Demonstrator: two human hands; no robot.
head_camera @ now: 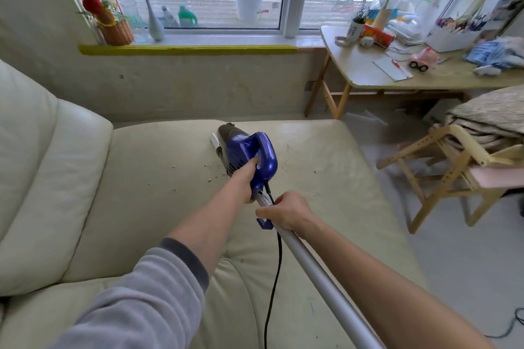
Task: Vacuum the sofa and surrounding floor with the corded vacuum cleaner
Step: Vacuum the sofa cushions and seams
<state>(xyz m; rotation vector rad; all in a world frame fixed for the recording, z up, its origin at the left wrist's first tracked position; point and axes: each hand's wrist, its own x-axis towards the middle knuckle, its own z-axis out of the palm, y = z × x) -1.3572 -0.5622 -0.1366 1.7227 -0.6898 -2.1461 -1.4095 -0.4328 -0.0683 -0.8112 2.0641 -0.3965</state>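
Note:
A blue corded vacuum cleaner lies nose-down on the cream leather sofa, its white nozzle touching the seat. My left hand reaches through the blue loop handle and grips it. My right hand grips the silver tube just behind the body, beside a blue cord hook. The black cord hangs from the handle's rear down across the seat. Small crumbs lie scattered on the cushion around the vacuum.
A wooden table with clutter stands at the back right. A wooden chair piled with a blanket sits right of the sofa. A window sill holds a flower basket and bottles. Pale floor lies to the right.

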